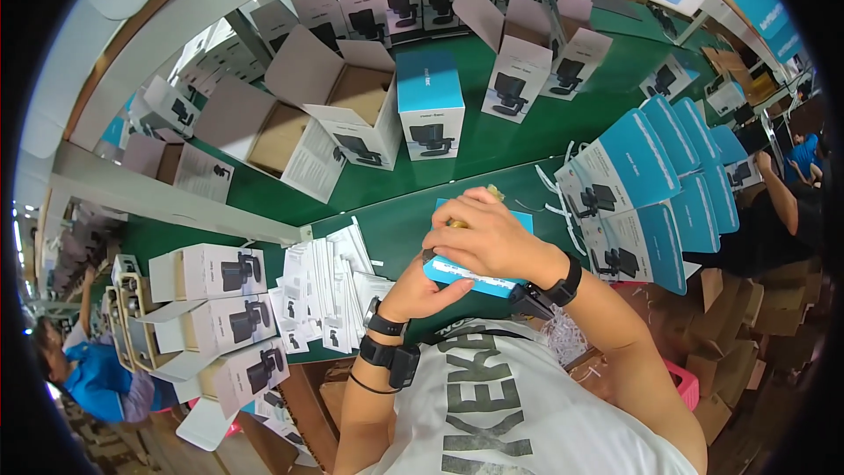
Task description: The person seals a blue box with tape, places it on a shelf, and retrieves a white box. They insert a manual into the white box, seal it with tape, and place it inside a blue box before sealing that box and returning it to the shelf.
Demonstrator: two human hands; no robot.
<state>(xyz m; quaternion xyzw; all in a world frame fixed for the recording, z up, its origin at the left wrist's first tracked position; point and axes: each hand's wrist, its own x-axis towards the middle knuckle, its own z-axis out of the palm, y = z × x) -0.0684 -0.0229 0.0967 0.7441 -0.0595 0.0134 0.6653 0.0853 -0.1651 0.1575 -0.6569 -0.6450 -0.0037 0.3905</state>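
I see my left hand (420, 297) cupped under a small blue-and-white carton (479, 274), its grip pinching the carton's lower edge. My right hand (488, 237) lies curled over the top, fingers pressed onto it. The carton sits close to my chest above the green desk (387, 229), beside a spread of white leaflets (325, 286).
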